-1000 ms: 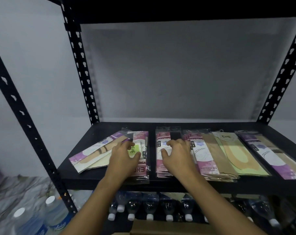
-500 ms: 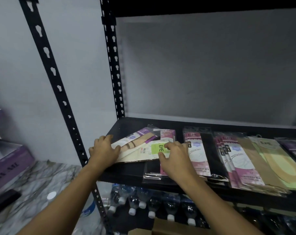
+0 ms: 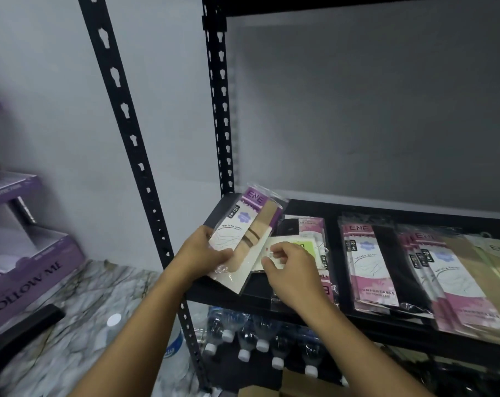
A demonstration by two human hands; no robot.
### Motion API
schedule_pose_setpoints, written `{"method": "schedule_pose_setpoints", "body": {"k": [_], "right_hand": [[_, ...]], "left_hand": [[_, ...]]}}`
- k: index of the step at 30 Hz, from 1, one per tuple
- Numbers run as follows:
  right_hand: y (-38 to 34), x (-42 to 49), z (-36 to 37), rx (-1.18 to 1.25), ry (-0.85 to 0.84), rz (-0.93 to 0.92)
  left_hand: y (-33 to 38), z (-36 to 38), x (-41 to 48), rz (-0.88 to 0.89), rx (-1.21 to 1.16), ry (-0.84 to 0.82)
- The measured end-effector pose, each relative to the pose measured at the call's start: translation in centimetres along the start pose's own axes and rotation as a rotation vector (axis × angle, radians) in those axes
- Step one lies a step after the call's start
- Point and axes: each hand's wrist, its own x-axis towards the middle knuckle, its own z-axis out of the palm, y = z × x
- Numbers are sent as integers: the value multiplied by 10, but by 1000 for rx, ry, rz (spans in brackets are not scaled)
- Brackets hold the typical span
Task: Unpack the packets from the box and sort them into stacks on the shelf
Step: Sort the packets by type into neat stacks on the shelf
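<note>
My left hand (image 3: 200, 255) grips a purple-headed packet (image 3: 244, 230) holding beige fabric, lifted and tilted above the left end of the black shelf (image 3: 354, 209). Beside it, my right hand (image 3: 293, 269) pinches a white packet with a lime-green label (image 3: 288, 247) that lies on a pink-and-black packet stack (image 3: 311, 227). Further right on the shelf lie a pink-labelled stack with black fabric (image 3: 374, 267), another pink stack (image 3: 449, 279) and beige packets (image 3: 492, 253). The box is not clearly in view.
Purple "FOLLOW ME" cartons (image 3: 22, 270) stand at the left on a marbled surface (image 3: 71, 325). Black perforated uprights (image 3: 134, 144) frame the shelf. Several capped water bottles (image 3: 260, 339) sit on the level below, with cardboard (image 3: 300, 385) at the bottom edge.
My left hand has taken the purple packet off the shelf and raised it, tilting it upright. My right hand has stayed on the green-labelled packet. The view has swung left.
</note>
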Motion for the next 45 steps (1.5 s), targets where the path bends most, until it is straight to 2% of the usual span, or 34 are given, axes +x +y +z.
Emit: {"method": "schedule_pose_setpoints", "body": {"k": [2,6,11,22,37,45], "right_hand": [[-5,-1,-1,93,-2,34],[-12,-5,-7,353,-70,141],[-17,-11,-18,547,-28,171],[-15,-33,-53,672,59,116],[4,-62,-106,713,171,61],[44,-81,-176,649,346,127]], "left_hand": [[2,0,-15,7,-128,-3],[-2,5,-37,-83,-474,-115],[6,17,-60,-67,-706,-106],[27,34,-104,299,-706,121],[58,54,-132,386,-683,62],[109,116,-145,466,-632,-73]]}}
